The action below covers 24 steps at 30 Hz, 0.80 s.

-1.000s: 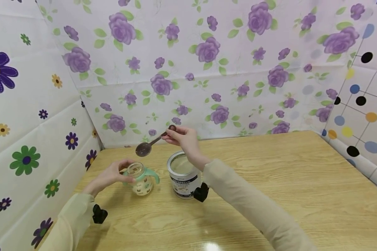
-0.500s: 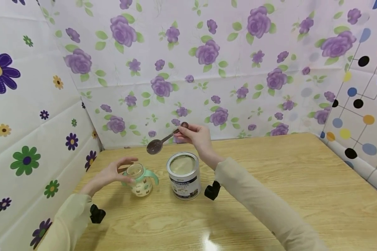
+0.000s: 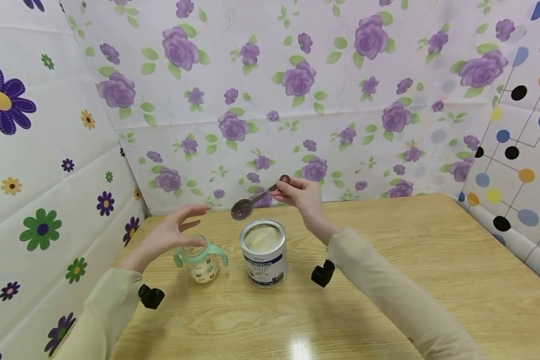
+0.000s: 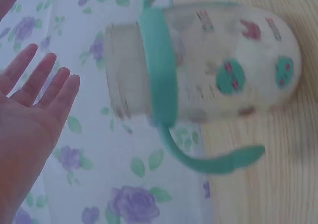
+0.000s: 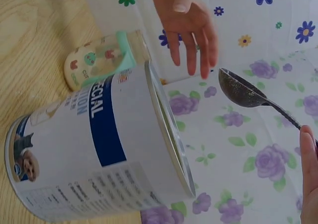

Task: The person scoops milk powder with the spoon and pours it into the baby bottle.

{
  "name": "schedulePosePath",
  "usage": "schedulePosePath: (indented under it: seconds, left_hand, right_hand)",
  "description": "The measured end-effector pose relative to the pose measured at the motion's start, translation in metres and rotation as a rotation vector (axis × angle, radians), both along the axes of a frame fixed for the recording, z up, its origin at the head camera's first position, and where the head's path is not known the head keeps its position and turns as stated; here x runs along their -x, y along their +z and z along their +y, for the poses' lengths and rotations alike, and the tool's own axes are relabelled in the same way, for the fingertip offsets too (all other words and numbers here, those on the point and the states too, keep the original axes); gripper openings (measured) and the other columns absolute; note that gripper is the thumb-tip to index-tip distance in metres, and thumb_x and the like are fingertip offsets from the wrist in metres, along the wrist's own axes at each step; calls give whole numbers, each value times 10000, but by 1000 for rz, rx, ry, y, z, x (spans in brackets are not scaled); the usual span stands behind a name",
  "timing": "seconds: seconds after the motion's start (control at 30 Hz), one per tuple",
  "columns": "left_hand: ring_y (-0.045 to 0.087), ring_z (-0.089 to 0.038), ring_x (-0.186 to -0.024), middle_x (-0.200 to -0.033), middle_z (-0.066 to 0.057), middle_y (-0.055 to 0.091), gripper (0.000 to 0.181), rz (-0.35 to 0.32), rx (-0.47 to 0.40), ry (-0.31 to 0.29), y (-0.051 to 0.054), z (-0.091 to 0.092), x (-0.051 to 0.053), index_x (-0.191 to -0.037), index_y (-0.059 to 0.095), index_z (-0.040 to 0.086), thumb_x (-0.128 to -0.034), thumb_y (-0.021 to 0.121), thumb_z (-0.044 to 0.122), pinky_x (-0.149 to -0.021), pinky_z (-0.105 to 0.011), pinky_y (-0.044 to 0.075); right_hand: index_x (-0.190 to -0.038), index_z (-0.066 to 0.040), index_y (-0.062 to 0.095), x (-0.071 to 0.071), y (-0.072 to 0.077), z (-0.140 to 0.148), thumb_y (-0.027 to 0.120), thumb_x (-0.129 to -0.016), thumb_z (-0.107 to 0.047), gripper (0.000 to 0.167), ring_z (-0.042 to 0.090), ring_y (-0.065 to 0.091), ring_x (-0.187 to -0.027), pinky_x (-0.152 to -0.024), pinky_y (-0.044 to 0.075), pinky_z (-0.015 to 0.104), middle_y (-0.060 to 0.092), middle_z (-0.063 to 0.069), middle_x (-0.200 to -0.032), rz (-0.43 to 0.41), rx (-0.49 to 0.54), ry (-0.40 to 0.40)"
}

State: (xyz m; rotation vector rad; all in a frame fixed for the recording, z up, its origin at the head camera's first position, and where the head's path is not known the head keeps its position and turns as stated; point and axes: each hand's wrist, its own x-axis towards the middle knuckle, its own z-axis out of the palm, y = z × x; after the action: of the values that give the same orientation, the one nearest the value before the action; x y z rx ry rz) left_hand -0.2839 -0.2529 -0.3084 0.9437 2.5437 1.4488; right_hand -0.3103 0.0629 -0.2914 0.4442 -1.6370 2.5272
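My right hand pinches the handle of a dark brown spoon; its bowl hangs above and slightly left of an open tin of pale powder. Traces of powder cling to the spoon in the right wrist view. My left hand, fingers spread and holding nothing, hovers over a clear baby bottle with a mint-green collar and two handles. The bottle stands upright and uncapped, with pale contents in its lower part. In the left wrist view a gap separates the fingers from the bottle's neck.
Bottle and tin stand side by side on a wood-grain table. A purple-rose cloth hangs along the back edge, and a flower-print cloth lines the left side. Dotted cloth hangs at the right.
My left hand has let go of the bottle and lifted up off it. My right hand has carried the spoon rightward, from near the bottle to above the tin's left rim.
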Motion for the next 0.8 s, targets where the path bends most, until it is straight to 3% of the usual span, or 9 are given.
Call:
schedulePosePath:
  seconds: [0.17, 0.33, 0.6, 0.67, 0.8]
  left_hand:
    - [259, -262, -1267, -1373, -36, 330, 725, 0, -14, -78, 3, 27, 2, -1374, 352, 139, -762, 738, 95, -986, -399, 279]
    - [268, -283, -1255, -1365, -101, 327, 753, 24, -46, -148, 0, 50, 7, -1369, 342, 99, -738, 747, 37, -997, -398, 258]
    - [279, -316, -1240, -1368, -116, 318, 801, 48, -33, -116, -10, 75, 11, -1360, 338, 83, -700, 791, 114, -1001, -411, 247]
    - [280, -329, -1235, -1367, -145, 316, 818, 52, -32, -95, -6, 82, 4, -1352, 332, 41, -680, 798, 80, -1005, -431, 229]
    - [289, -314, -1229, -1364, -163, 313, 862, 66, -28, -59, -9, 89, 2, -1342, 320, 7, -639, 817, 59, -1009, -428, 216]
  right_hand:
    - [-1001, 157, 592, -1, -1, 10, 624, -833, 11, 225, 219, 651, -663, -675, 506, 320, 646, 171, -756, 29, -19, -34]
    - [-994, 170, 580, -4, -3, 18, 627, -833, 5, 235, 218, 650, -668, -677, 507, 332, 646, 164, -748, 38, -47, -40]
    - [-997, 172, 579, -4, -12, 30, 623, -837, 8, 233, 222, 649, -670, -683, 505, 341, 645, 173, -753, 86, -79, -45]
    - [-997, 169, 584, -5, -14, 32, 615, -842, 12, 223, 224, 649, -674, -684, 505, 343, 643, 184, -763, 109, -98, -46]
    - [-990, 166, 593, -7, -16, 32, 608, -845, 19, 207, 236, 648, -690, -686, 504, 346, 636, 216, -794, 159, -127, -45]
